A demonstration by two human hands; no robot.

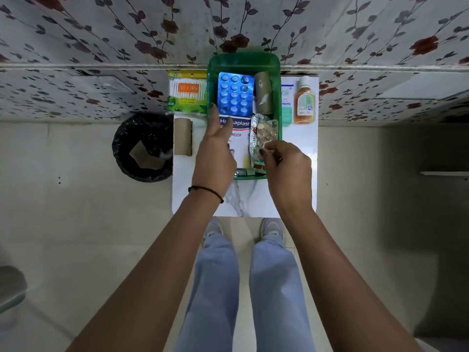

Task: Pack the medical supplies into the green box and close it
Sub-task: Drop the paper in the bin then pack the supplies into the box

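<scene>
The green box [243, 59] stands open on a small white table [291, 199], its lid raised at the back. Inside lie a blue blister pack [234, 94], a brown roll [264, 92], a Hansaplast packet [239, 128] and a silver blister strip [264, 133]. My right hand [286, 168] pinches the near end of that silver strip over the box's right side. My left hand [215, 153] hovers over the box's left edge, fingers apart, forefinger pointing away, holding nothing.
Left of the box sit a cotton-bud pack [187, 91] and another brown roll [182, 135]. To the right are a white-green carton [286, 105] and an amber bottle [304, 102]. A black-lined bin [143, 146] stands on the floor at the left.
</scene>
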